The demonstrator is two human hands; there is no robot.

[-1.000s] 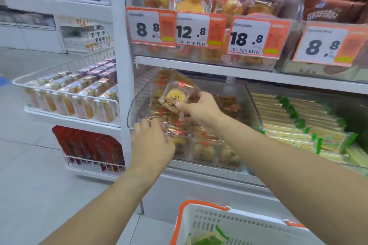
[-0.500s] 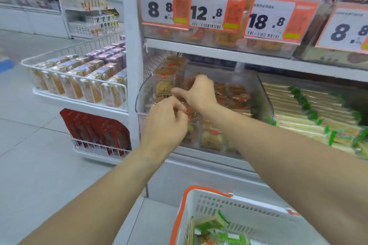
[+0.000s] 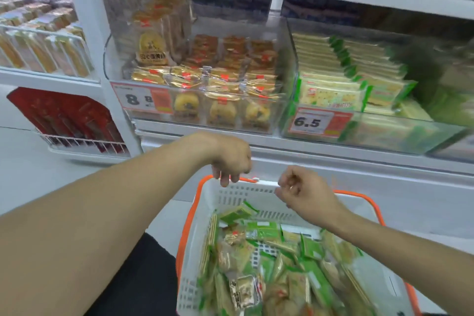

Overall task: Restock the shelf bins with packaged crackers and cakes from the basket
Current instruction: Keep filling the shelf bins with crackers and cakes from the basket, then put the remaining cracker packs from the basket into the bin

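Note:
A white basket with an orange rim (image 3: 364, 196) stands low in front of me, filled with several green cracker packs (image 3: 261, 232) and a few small cake packs (image 3: 242, 290). My left hand (image 3: 230, 159) hangs over the basket's far rim, fingers loosely curled, holding nothing. My right hand (image 3: 302, 191) hovers just right of it above the basket, fingers loosely curled and empty. On the shelf behind, a clear bin (image 3: 288, 64) holds gold-wrapped cakes (image 3: 220, 79), one pack (image 3: 152, 46) standing upright at its left. The bin to the right (image 3: 436, 136) holds green cracker packs (image 3: 331, 92).
Price tags reading 8.8 (image 3: 141, 99) and 6.5 (image 3: 311, 122) hang on the bin fronts. A white shelf post (image 3: 84, 33) stands left of the bins. Wire racks to the left hold wrapped snacks (image 3: 41, 51) and red packs (image 3: 69, 115). Grey floor lies beyond.
Both hands have drawn back out of the cake bin and dropped down over the basket. The cake pack my right hand held now stands in the bin. The view tilted downward.

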